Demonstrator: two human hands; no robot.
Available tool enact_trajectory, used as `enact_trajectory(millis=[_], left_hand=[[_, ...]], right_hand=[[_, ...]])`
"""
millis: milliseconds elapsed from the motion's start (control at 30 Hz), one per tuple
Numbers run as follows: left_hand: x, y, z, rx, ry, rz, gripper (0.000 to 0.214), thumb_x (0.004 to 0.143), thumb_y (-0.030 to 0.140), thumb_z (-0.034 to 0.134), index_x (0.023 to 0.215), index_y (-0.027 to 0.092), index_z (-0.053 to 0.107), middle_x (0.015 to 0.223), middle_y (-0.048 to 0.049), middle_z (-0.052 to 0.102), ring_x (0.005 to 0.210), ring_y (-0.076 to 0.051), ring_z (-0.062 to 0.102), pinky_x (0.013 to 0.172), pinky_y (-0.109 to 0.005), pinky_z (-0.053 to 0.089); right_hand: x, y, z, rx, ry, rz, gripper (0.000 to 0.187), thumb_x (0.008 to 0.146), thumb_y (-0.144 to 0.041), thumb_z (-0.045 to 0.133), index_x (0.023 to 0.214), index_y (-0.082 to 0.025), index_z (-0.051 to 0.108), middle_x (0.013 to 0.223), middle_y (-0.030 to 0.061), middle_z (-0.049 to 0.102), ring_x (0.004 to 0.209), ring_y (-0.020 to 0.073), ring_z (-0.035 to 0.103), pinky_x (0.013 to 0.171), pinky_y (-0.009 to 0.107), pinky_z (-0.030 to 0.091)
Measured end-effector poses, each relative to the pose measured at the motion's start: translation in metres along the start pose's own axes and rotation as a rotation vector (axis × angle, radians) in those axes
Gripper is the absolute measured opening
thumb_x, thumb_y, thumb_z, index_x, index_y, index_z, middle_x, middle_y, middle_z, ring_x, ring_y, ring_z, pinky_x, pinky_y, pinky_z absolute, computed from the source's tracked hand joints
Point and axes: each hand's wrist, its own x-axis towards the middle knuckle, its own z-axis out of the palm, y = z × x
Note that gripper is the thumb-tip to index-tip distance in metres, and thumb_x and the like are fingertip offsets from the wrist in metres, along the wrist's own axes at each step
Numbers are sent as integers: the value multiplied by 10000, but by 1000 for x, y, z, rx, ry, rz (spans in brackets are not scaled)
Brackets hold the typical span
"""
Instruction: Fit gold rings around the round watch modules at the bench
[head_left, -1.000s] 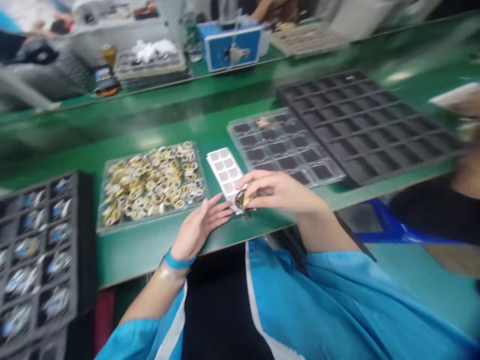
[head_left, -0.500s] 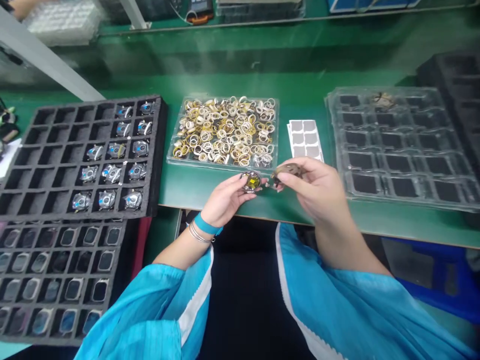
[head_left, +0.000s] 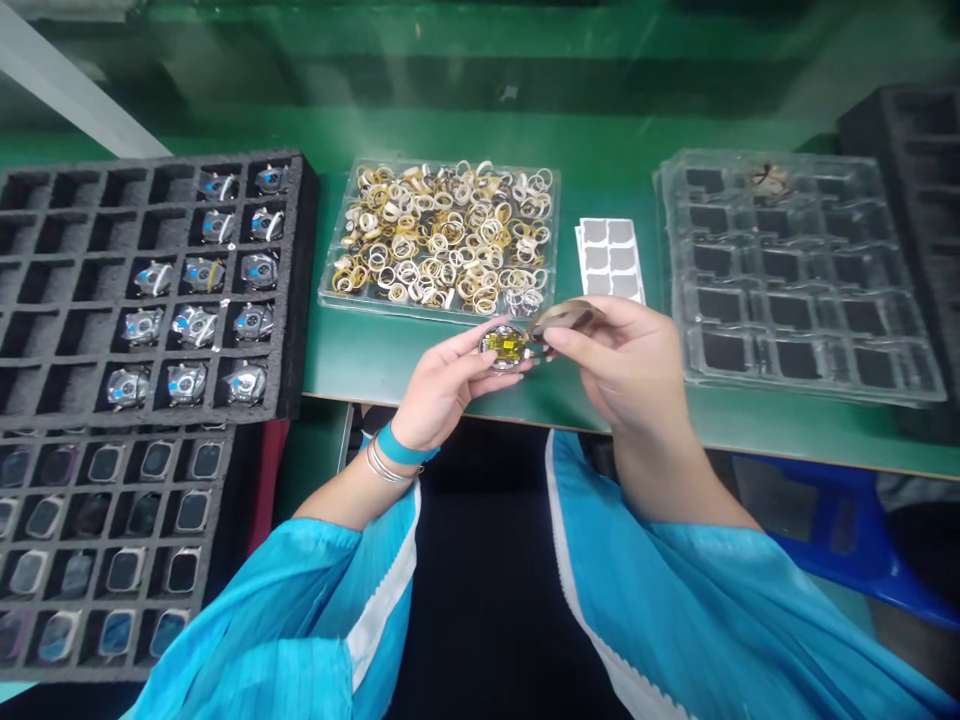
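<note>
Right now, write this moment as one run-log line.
left hand: yellow-centred round part | right hand: curved brownish piece | beside: tray of rings

Single head-worn camera, looking forward and down, close above a green workbench (head_left: 360, 365)

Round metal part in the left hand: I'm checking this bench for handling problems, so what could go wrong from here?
The thin curved piece pinched in the right hand could slip and land among the loose rings in the clear tray just beyond, where it might be hard to pick out. The bare fingers of the left hand sit close to the yellow centre of the round metal part, so it might get smudged.
</note>
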Motion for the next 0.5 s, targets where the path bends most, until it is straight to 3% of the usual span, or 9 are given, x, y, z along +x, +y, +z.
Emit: enact_trajectory(millis=[167,500], left_hand=[[0,-1,3,-19,-11,41,312,798,193,666,1102,129,682,1042,-80,697,950,-239,692,841,-304,600],[-2,-1,7,4,-44,90,330,795,144,653,1123,148,690,1165,-73,666,1109,-214,631,890,-262,591]], right_hand=[[-1,-1,9,-189,12,-164,199,799,-365,834,877,-217,727,881,29,696,838,219,663,825,377,581],[-4,8,14,-322,54,-291,94,826,-228,774,902,-192,733,865,17,698,826,204,671,796,349,571]])
